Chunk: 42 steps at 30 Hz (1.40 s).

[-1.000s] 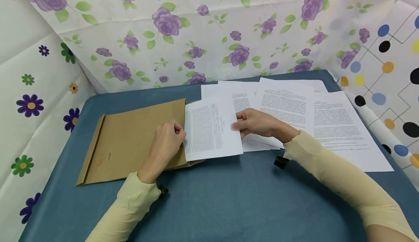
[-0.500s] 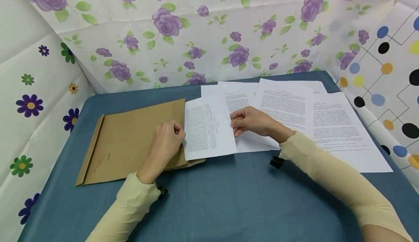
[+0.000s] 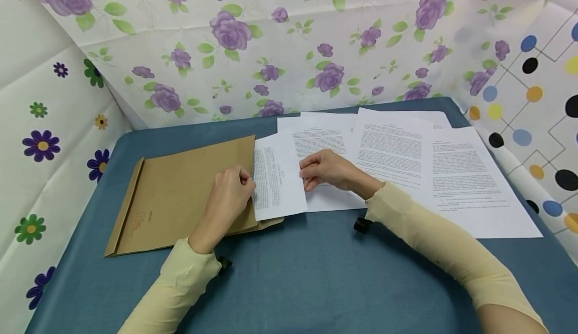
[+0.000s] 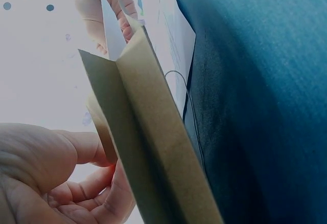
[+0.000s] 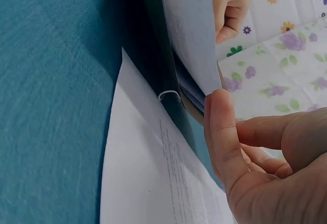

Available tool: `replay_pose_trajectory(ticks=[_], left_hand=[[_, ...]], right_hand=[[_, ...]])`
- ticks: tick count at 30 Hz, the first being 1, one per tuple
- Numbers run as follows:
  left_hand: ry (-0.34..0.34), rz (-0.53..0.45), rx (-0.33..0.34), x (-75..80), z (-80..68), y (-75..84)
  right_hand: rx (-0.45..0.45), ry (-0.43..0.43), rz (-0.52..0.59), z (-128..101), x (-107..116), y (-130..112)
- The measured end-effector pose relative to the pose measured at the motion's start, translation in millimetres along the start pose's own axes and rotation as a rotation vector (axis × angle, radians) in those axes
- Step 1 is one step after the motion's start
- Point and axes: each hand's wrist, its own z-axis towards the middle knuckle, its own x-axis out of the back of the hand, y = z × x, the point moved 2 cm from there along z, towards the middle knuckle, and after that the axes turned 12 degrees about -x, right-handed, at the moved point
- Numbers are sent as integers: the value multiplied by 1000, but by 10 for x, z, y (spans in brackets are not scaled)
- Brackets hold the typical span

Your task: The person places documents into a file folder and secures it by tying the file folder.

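Left hand (image 3: 227,193) pinches the envelope (image 3: 178,196); right hand (image 3: 331,172), fingers seemingly straight, inserts the page (image 3: 281,178) touching them; deeper pushing looks due.

the table (image 3: 307,274) is dark blue, and its surface looks like cloth. on the person's left side there lies a large brown envelope (image 3: 178,188), placed a little obliquely, with small red print in its near left corner. on the right side several white printed sheets (image 3: 393,148) are spread along the far part, overlapping one another; the rightmost sheet (image 3: 474,193) reaches close to the table's right edge.
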Motion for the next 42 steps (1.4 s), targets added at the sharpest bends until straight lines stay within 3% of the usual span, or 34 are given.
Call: replay_pose_trajectory(ticks=[33,42], left_hand=[[9,-1,-8,1,6,11],[13,10,-17,-5,10,-6]], right_hand=[[-19,-42,65,201,-412,-61],[-46,-10,96,251,-497,-45]])
